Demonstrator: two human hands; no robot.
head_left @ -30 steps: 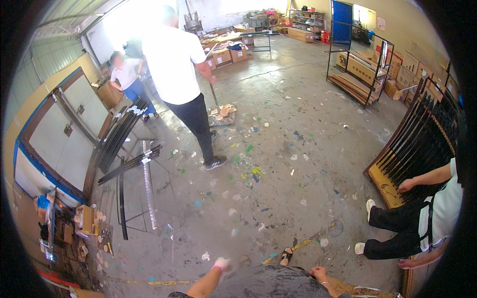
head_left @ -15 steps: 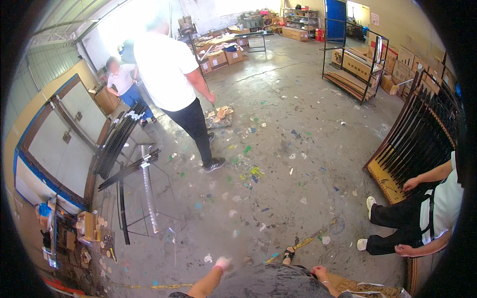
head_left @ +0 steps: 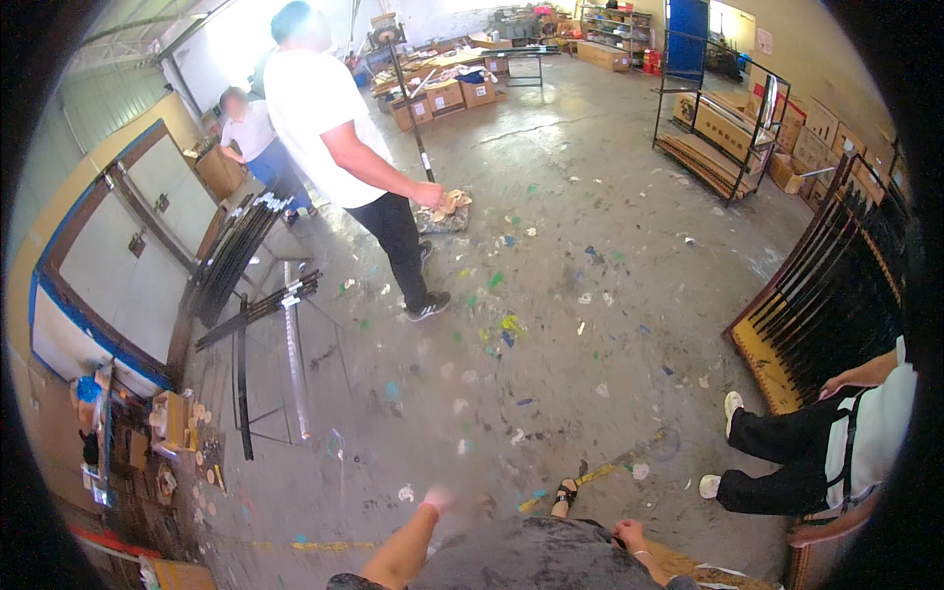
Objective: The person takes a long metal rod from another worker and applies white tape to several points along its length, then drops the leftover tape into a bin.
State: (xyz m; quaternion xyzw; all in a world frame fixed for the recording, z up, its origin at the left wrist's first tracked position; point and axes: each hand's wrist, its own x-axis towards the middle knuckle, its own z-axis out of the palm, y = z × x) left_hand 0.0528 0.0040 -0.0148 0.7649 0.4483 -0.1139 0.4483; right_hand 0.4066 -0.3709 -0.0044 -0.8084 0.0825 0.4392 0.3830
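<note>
Low in the view, my left hand (head_left: 439,500) hangs over the floor beside my dark shirt (head_left: 531,556). It is smeared, with something pinkish at the wrist, and its fingers do not show clearly. On the other side of the shirt, my right hand (head_left: 629,536) is held close to the cloth with its fingers curled in. Whatever it may hold is hidden. A black sandal (head_left: 564,497) on a foot shows between the hands. Ahead, a person in a white shirt (head_left: 320,108) grips a dark pole (head_left: 413,113).
Stands with black rods (head_left: 241,261) are at the left, near double doors (head_left: 128,236). A rack of dark rods (head_left: 816,285) leans at the right beside another person (head_left: 875,423). Scraps litter the concrete floor (head_left: 551,374). A metal frame rack (head_left: 718,128) and cardboard boxes (head_left: 442,96) stand farther back.
The white-shirted person's hand has risen slightly, and the pole now shows upright. The person at the right has shifted lower in view. My hands stay nearly in place.
</note>
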